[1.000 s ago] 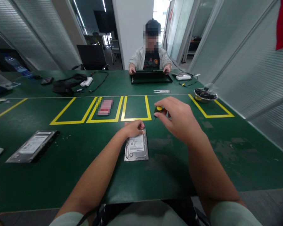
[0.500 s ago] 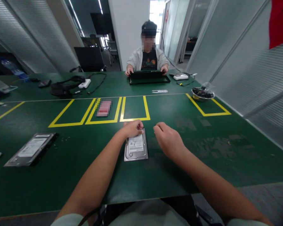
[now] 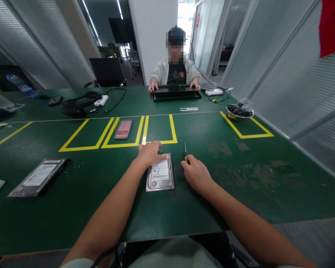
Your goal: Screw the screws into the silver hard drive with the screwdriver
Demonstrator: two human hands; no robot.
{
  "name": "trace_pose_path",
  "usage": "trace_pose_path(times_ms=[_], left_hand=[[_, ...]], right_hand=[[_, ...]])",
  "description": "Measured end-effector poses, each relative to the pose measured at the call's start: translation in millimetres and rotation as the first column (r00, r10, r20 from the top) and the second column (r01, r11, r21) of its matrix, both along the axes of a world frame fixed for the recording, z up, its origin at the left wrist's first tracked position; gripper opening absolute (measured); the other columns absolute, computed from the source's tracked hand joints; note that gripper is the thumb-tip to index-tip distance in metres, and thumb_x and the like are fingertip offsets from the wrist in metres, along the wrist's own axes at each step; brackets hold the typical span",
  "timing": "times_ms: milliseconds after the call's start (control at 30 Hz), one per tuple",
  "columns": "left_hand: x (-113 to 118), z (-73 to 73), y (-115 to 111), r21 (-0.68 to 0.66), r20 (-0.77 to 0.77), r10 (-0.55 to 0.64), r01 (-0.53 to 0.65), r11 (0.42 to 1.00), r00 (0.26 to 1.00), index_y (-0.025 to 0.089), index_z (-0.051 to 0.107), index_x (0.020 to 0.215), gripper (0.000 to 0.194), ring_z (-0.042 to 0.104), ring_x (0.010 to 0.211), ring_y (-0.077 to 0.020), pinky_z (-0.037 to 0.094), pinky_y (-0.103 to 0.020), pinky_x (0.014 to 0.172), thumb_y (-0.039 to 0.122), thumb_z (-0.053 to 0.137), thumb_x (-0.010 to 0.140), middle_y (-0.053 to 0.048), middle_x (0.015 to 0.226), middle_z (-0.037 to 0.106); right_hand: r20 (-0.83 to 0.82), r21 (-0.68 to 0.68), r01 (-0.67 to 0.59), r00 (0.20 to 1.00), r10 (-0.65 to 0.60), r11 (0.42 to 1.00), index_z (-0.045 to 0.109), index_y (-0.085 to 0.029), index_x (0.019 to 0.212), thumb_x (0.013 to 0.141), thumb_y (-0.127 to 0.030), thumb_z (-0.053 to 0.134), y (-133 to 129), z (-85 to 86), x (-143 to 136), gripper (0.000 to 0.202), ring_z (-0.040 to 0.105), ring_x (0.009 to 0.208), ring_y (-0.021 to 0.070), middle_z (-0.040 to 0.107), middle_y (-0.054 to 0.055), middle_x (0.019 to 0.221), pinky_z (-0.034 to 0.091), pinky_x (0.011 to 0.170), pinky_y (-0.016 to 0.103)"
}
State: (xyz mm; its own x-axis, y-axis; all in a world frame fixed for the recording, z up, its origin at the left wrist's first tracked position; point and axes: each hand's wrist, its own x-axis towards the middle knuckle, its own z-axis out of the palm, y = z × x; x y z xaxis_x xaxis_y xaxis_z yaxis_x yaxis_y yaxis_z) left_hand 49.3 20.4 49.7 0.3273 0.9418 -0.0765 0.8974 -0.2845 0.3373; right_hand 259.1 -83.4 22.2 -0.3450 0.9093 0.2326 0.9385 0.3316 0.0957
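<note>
A silver hard drive (image 3: 161, 174) with a white label lies on the green table (image 3: 83, 216) in front of me. My left hand (image 3: 152, 153) rests at its upper left, thumb across the label's top edge and fingers apart, not wrapped round it. To the right of the drive, my right hand (image 3: 194, 169) is closed on the handle of a small screwdriver (image 3: 185, 152), whose thin shaft points away from me. Farther left lies a second hard drive (image 3: 40, 176), tilted to one side in my view.
Across the table a person (image 3: 176, 70) holds a black panel (image 3: 177, 95). A metal bowl (image 3: 239, 112) of dark items stands at the back right. Yellow tape outlines (image 3: 79, 149) mark the middle; a pink object (image 3: 124, 129) lies inside one. Headgear (image 3: 75, 106) and cables sit behind.
My left hand has shifted slightly left and its fingers have spread. My right hand has drawn a little back toward me, and the screwdriver now shows. The person's black panel has tipped lower.
</note>
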Motion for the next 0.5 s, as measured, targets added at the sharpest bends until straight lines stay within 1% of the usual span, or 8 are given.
trace_pose_path(times_ms=[67, 133, 233, 300, 400, 500], left_hand=[[-8, -1.4, -2, 0.023, -0.018, 0.034, -0.033, 0.999, 0.999, 0.020, 0.059, 0.115, 0.066, 0.053, 0.117, -0.0400, 0.032, -0.049, 0.099, 0.068, 0.067, 0.070, -0.017, 0.123, 0.064], [-18, -3.3, -5, 0.018, -0.023, 0.038, -0.038, 0.999, 0.999, 0.021, 0.058, 0.120, 0.067, 0.052, 0.119, -0.0398, 0.033, -0.049, 0.099, 0.067, 0.065, 0.072, -0.018, 0.126, 0.062], [-35, -4.1, -12, 0.002, -0.021, 0.032, -0.032, 0.999, 0.999, 0.023, 0.056, 0.124, 0.065, 0.053, 0.120, -0.0389, 0.037, -0.049, 0.097, 0.063, 0.066, 0.074, -0.015, 0.129, 0.062], [-46, -3.8, -17, 0.003, -0.003, 0.067, -0.067, 0.998, 0.998, 0.022, 0.055, 0.125, 0.059, 0.056, 0.117, -0.0358, 0.040, -0.045, 0.094, 0.057, 0.064, 0.078, -0.014, 0.126, 0.064], [-58, -5.5, -24, -0.002, 0.078, 0.126, -0.127, 0.992, 0.989, 0.018, 0.057, 0.120, 0.044, 0.064, 0.104, -0.0278, 0.047, -0.037, 0.085, 0.044, 0.059, 0.085, -0.013, 0.116, 0.068], [-63, -12.7, -30, 0.009, 0.168, 0.153, -0.157, 0.988, 0.974, 0.017, 0.060, 0.112, 0.033, 0.066, 0.093, -0.0233, 0.049, -0.033, 0.080, 0.036, 0.057, 0.086, -0.011, 0.105, 0.070]], right_hand=[[-0.007, -0.024, 0.013, 1.000, -0.013, 1.000, 0.064, -0.017, 0.095, 0.091, -0.013, 0.045, -1, 0.7, 0, 0.020, 0.057, 0.078, 0.0188, 0.059, 0.013, 0.106, 0.038, 0.069, 0.031], [-0.013, -0.037, 0.025, 1.000, -0.025, 0.999, 0.064, -0.017, 0.096, 0.090, -0.013, 0.047, -1, 2.4, 1, 0.019, 0.057, 0.081, 0.0200, 0.058, 0.013, 0.107, 0.039, 0.070, 0.031], [-0.031, -0.050, 0.034, 0.999, -0.035, 0.998, 0.065, -0.018, 0.097, 0.089, -0.015, 0.050, -2, 5.7, 1, 0.018, 0.057, 0.087, 0.0221, 0.058, 0.014, 0.109, 0.040, 0.072, 0.031], [-0.045, -0.058, 0.034, 0.998, -0.037, 0.998, 0.065, -0.018, 0.099, 0.088, -0.016, 0.051, -3, 7.2, 1, 0.018, 0.056, 0.091, 0.0232, 0.058, 0.014, 0.110, 0.041, 0.074, 0.032], [-0.051, -0.068, 0.032, 0.998, -0.036, 0.997, 0.066, -0.017, 0.101, 0.089, -0.015, 0.051, -3, 8.1, 1, 0.019, 0.055, 0.094, 0.0241, 0.058, 0.015, 0.114, 0.042, 0.077, 0.033], [-0.044, -0.073, 0.033, 0.998, -0.036, 0.997, 0.066, -0.016, 0.101, 0.089, -0.012, 0.048, -2, 8.0, 2, 0.022, 0.055, 0.096, 0.0240, 0.058, 0.015, 0.116, 0.042, 0.079, 0.033]])
